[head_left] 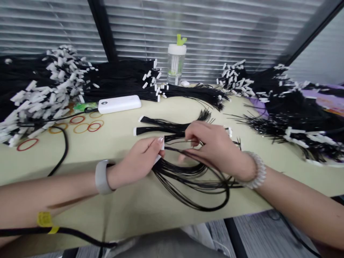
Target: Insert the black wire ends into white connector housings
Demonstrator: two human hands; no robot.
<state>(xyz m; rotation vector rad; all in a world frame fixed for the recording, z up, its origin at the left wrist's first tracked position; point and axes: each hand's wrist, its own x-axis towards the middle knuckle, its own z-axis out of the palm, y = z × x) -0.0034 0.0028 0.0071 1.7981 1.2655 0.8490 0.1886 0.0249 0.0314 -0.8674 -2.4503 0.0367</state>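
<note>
Near the middle of the table, my left hand (143,157) pinches the white connector (162,144) at one end of a harness of thin black wires (193,172). A second white piece pokes out below those fingers. From there the wires sweep right and bend into a loop that hangs toward the table's front edge. My right hand (217,148), slightly blurred, curls its fingers around several of the wires right of the connector; its exact grip is partly hidden. Just beyond both hands lie two black wire bundles (161,125) with white connectors at their left ends.
Heaps of black wires with white connectors (51,82) fill the back left; more wire piles (290,114) lie at right. A white power bank (119,104), rubber bands (80,128) and a black cable (64,147) are at left. A lidded bottle (176,64) stands by the blinds.
</note>
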